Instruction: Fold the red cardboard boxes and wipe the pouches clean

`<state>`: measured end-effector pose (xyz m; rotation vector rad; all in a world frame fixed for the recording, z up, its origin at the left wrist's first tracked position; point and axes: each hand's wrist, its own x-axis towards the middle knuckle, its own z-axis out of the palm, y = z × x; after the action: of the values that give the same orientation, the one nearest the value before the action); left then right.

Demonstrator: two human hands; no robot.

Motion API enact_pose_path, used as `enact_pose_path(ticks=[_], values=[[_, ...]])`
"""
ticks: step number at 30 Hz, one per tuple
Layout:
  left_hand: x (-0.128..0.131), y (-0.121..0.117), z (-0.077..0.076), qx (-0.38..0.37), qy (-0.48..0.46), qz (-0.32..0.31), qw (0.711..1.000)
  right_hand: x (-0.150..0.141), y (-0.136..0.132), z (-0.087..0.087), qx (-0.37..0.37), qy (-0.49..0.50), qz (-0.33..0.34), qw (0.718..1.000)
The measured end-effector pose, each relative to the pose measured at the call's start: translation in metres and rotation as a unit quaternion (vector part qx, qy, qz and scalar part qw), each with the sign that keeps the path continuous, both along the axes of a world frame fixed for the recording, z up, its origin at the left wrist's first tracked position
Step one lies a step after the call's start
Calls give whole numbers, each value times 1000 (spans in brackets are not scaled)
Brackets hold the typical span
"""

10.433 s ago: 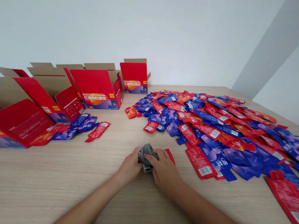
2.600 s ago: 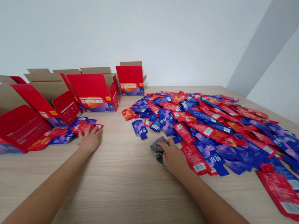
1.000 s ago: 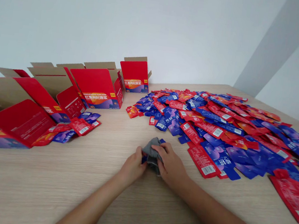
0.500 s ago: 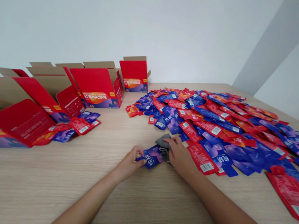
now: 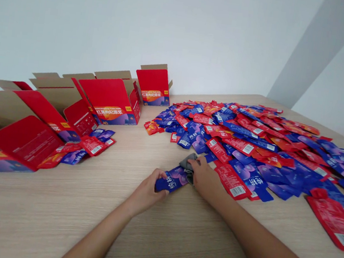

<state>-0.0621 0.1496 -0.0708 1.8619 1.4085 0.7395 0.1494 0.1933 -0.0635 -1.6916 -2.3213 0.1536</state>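
A blue sachet [image 5: 173, 179] with white lettering lies between my hands, just above or on the table; which of the two I cannot tell. My left hand [image 5: 150, 187] grips its left end between thumb and fingers. A crumpled grey cloth [image 5: 188, 163] is bunched in my right hand [image 5: 204, 173], closed and touching the right end of the same sachet. Right beside my right hand spreads a big heap of red and blue sachets [image 5: 242, 145].
Open red cartons [image 5: 116, 102] with raised flaps line the left side, and another red carton [image 5: 154, 86] stands farther back. A small group of sachets [image 5: 92, 146] lies before them. One red sachet [image 5: 336, 216] rests at the right on the wooden table [image 5: 37, 213].
My left hand has taken a wider grip around the sachet's left end, and the sachet has turned slightly. The cloth stays at its right end, with my right hand barely shifted.
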Motion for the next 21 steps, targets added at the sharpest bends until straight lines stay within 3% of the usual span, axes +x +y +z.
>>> enact_pose_path(ticks=[4, 7, 9, 11, 14, 17, 21], values=[[7, -8, 8, 105, 176, -23, 979, 3, 1, -7, -13, 67, 2, 998], [10, -8, 11, 112, 208, 11, 972, 9, 6, -7, 19, 208, -5, 978], [11, -6, 10, 51, 133, 43, 989, 12, 5, -3, 73, 293, -5, 953], [12, -4, 7, -74, 4, 74, 994, 9, -3, 4, 107, 317, 20, 942], [14, -4, 1, -233, -168, 87, 954, -9, -26, 10, 64, 237, 125, 961], [16, -3, -2, -274, -228, 84, 930, -33, -45, 7, -35, 110, 194, 974], [18, 0, 0, -300, -237, 81, 920, -40, -37, 1, -64, 54, 158, 984]])
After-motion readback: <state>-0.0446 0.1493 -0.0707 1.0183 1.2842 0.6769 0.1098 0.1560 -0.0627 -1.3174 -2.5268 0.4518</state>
